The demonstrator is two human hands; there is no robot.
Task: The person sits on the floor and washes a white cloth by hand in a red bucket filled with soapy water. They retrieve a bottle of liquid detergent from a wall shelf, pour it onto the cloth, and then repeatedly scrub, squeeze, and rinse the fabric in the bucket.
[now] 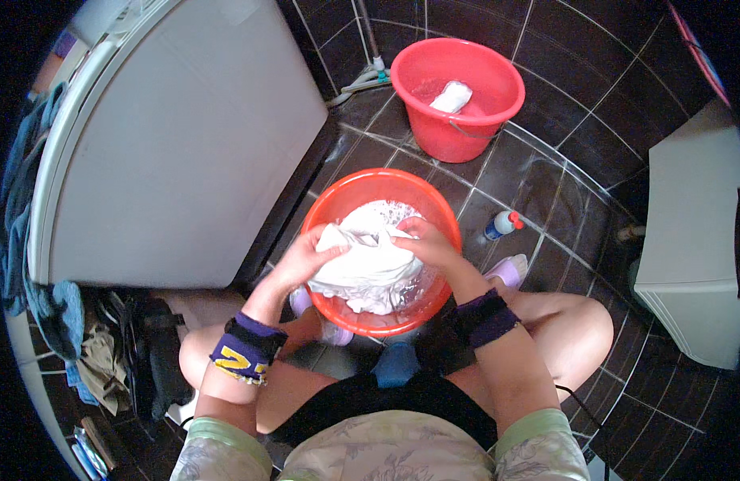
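A round red plastic basin (pixel 382 174) stands on the floor between my feet, with sudsy water (pixel 394 210) inside. Over it I grip a wet white cloth garment (pixel 370 267) with both hands, its upper part raised and its lower folds hanging in the basin. My left hand (pixel 313 255) pinches the garment's left side, thumb on top. At the right side, my right hand (pixel 429 242) holds the fabric between thumb and fingers. Exactly what kind of garment it is cannot be told.
A red bucket (pixel 451 141) with a rolled white cloth (pixel 452 97) stands by the tiled wall. A small bottle (pixel 502 225) with a red cap is right of the basin. A large white appliance (pixel 183 144) flanks the left, a pale cabinet-like box (pixel 688 240) the right. Clothes (pixel 147 355) lie lower left.
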